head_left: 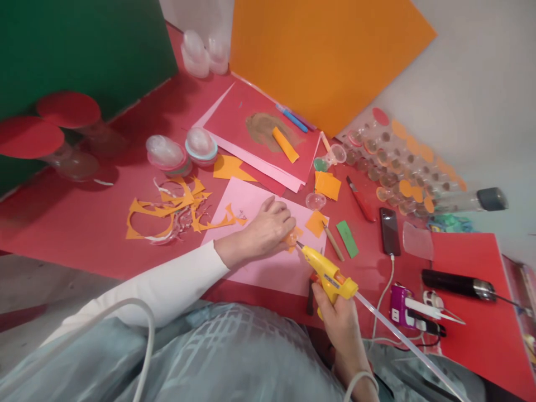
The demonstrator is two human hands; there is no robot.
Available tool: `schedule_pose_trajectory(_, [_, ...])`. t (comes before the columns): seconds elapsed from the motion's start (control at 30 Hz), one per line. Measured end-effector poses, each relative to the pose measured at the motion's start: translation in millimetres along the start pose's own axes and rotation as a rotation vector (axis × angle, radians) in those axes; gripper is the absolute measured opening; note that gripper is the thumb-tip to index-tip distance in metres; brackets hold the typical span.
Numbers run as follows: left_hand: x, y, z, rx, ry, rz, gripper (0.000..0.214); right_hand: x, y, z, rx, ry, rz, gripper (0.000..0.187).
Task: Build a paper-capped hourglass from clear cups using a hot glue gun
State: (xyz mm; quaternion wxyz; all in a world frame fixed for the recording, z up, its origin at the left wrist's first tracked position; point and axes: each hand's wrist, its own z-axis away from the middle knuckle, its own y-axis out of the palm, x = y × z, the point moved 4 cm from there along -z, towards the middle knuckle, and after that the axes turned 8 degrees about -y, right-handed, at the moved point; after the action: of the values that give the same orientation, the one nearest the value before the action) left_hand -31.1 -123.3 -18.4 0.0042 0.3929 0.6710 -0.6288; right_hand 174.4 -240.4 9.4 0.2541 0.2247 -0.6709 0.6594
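Note:
My right hand (pixel 341 321) is wrapped round the handle of a yellow hot glue gun (pixel 329 268). A long clear glue stick (pixel 402 338) sticks out of its back end. The nozzle touches or almost touches a small orange piece (pixel 292 240) with something clear on it. My left hand (pixel 270 226) has its fingers curled and closed at the edge of this piece, steadying it on a pink sheet (pixel 259 273). Just right of it lie an orange square (pixel 316 223), a thin wooden-looking stick (pixel 334 241) and a green strip (pixel 347 239).
Orange scraps (pixel 161 215) lie to the left. Clear plastic domes (pixel 201 144) stand behind them. Orange squares (pixel 328 185), a red cutter (pixel 360 199), a phone (pixel 389 231) and rows of small clear cups (pixel 389 162) are on the right. A purple power adapter (pixel 400 306) has cables.

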Motion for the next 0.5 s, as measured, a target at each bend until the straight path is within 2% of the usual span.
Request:
schedule_pose_trajectory(0.2, [0.3,1.8,-0.3,0.022,-0.006,-0.007,0.034,5.8,0.1,-5.4,0.001,-0.013,0.003,0.06])
schedule_pose_trajectory(0.4, [-0.7,-0.4,-0.8,0.018,-0.001,-0.004,0.029,3.8,-0.9,-7.6,-0.044,-0.025,0.053,0.06])
schedule_pose_trajectory(0.5, [-1.8,-0.9,-0.5,0.032,-0.005,-0.009,0.029,4.9,-1.3,-10.2,-0.019,-0.015,0.048,0.064])
